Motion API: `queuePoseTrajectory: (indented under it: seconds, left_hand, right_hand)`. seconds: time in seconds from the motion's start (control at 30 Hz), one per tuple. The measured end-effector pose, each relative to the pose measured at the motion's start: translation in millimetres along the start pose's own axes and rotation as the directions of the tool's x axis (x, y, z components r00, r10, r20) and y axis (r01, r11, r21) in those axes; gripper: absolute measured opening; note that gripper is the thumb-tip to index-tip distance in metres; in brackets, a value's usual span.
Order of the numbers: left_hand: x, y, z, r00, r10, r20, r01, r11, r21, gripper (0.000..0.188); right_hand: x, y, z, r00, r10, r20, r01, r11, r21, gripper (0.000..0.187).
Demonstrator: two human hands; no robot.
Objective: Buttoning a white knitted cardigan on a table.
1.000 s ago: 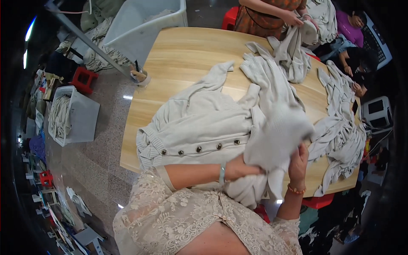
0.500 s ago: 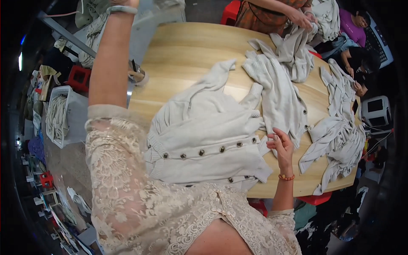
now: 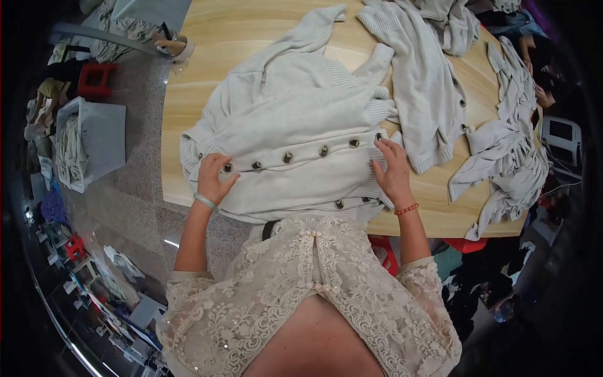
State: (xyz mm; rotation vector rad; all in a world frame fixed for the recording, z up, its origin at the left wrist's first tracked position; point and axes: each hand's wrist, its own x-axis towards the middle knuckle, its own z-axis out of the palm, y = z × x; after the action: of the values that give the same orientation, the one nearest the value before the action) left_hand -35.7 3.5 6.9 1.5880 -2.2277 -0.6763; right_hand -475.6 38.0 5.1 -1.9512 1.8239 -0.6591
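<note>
A cream knit cardigan with a row of dark buttons lies across the table in front of me, one sleeve stretched toward the far side. My left hand rests at the left end of the button band, fingertips beside the end button, thumb held apart. At the band's other end, the fingers of my right hand touch the knit by the last button, with the thumb spread away. Neither hand visibly grips the cloth. The cardigan's near edge hangs toward my body.
A second buttoned cardigan lies to the right, with more knitwear heaped beyond. People's hands show at the far right. On the left floor stand a white bin of garments and a red stool. A cup with tools is by the table's left edge.
My left hand has come down from the far upper left onto the cardigan. My right hand has moved left onto the button band. The view has tilted down, nearer to my body.
</note>
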Motion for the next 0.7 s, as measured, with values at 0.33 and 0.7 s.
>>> queuePoseTrajectory:
  seconds: [0.33, 0.7]
  left_hand:
    - [-15, -16, 33, 0.984, 0.063, -0.165, -0.013, 0.957, 0.289, 0.037]
    - [45, -7, -59, 0.869, 0.001, -0.495, 0.024, 0.999, 0.044, 0.028]
  right_hand:
    - [38, 41, 30, 0.979, -0.039, 0.198, 0.085, 0.969, -0.232, 0.038]
    - [112, -13, -53, 0.925, -0.273, -0.264, 0.253, 0.961, -0.107, 0.024]
